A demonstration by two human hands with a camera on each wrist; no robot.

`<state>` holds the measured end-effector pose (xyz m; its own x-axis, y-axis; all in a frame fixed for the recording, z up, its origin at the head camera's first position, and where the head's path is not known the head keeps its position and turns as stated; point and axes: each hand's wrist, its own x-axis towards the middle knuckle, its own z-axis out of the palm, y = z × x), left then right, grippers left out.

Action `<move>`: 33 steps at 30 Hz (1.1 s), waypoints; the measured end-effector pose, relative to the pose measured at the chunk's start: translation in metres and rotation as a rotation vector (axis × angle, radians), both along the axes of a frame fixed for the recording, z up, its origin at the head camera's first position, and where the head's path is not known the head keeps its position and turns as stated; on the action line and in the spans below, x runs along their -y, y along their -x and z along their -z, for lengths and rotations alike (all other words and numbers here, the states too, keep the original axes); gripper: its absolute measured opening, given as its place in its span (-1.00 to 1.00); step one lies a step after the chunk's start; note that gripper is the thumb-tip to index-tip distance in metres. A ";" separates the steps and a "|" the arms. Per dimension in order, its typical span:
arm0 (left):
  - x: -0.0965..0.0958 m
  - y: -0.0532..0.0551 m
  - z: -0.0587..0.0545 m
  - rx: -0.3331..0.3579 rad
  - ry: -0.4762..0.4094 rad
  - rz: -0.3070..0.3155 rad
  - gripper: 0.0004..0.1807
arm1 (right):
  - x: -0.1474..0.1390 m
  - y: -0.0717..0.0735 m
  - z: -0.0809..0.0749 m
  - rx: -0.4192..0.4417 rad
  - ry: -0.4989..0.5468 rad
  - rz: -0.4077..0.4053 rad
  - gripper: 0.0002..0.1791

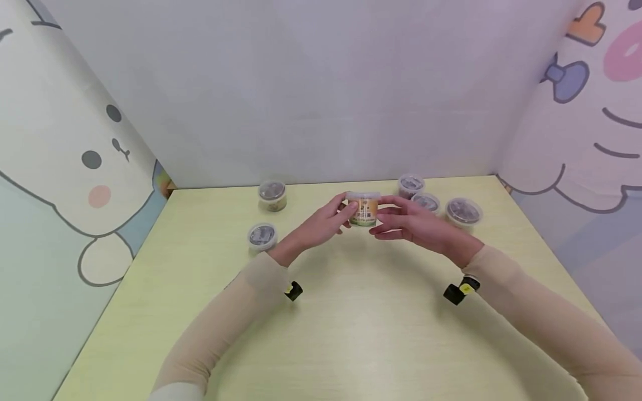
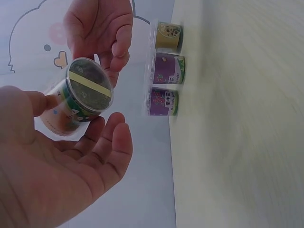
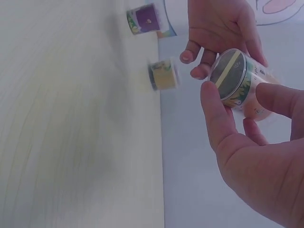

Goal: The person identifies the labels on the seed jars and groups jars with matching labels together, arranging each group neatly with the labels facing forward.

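Above the back of the table, both hands hold a small clear-lidded plastic cup (image 1: 364,209) with an orange and green label. My left hand (image 1: 323,223) grips its left side, the thumb lying across the label. On the other side, the thumb and fingers of my right hand (image 1: 413,224) pinch the cup. From below, the left wrist view shows the cup's dark base (image 2: 90,85) with a pale yellow strip across it. The right wrist view has the right thumb (image 3: 275,99) against the label and a fingertip at the base's edge.
Two similar cups stand at the left, a yellow-labelled one (image 1: 272,196) behind a purple one (image 1: 262,236). Three more, a back one (image 1: 411,185), a middle one (image 1: 426,201) and a front one (image 1: 463,213), stand at the right. A pale wall (image 1: 321,111) rises behind the table (image 1: 351,334).
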<state>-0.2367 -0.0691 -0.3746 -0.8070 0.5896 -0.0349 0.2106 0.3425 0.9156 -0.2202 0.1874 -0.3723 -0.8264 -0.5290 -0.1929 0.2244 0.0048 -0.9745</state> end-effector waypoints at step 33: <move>0.047 -0.012 -0.017 -0.020 0.031 -0.041 -0.45 | 0.050 0.010 -0.010 0.055 0.076 -0.039 -0.46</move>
<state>-0.2252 -0.1159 -0.3581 -0.8313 0.5546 -0.0367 0.2136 0.3797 0.9001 -0.2303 0.1375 -0.3619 -0.7939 -0.5756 -0.1960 0.2789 -0.0584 -0.9585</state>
